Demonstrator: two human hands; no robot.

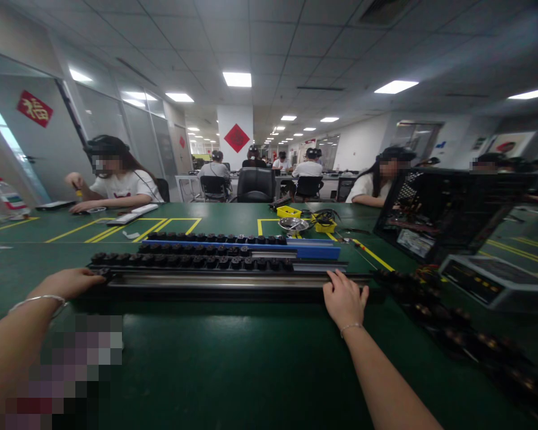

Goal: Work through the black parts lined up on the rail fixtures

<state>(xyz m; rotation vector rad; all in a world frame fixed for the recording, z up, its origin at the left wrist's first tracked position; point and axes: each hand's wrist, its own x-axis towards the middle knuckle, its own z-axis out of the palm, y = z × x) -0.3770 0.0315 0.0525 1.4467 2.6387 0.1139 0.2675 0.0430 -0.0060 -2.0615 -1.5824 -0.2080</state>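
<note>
A long dark metal rail (215, 280) with a shiny groove lies across the green table in front of me. At its left end my left hand (74, 283) is closed, fingertips pinching a small black piece (106, 275) against the rail. My right hand (344, 298) rests near the right end, fingers spread and lying over the rail. Just behind are rows of black roller pieces (161, 261) seated along other rails, one of them on a blue rail (318, 251). The underside of the piece in my left fingers is hidden.
To the right lie a dark row of roller parts (457, 328), a grey power supply box (497, 280) and an open computer case (443, 209). Farther back are a metal bowl (293, 224) and yellow bins (289, 212). Two people sit across the table.
</note>
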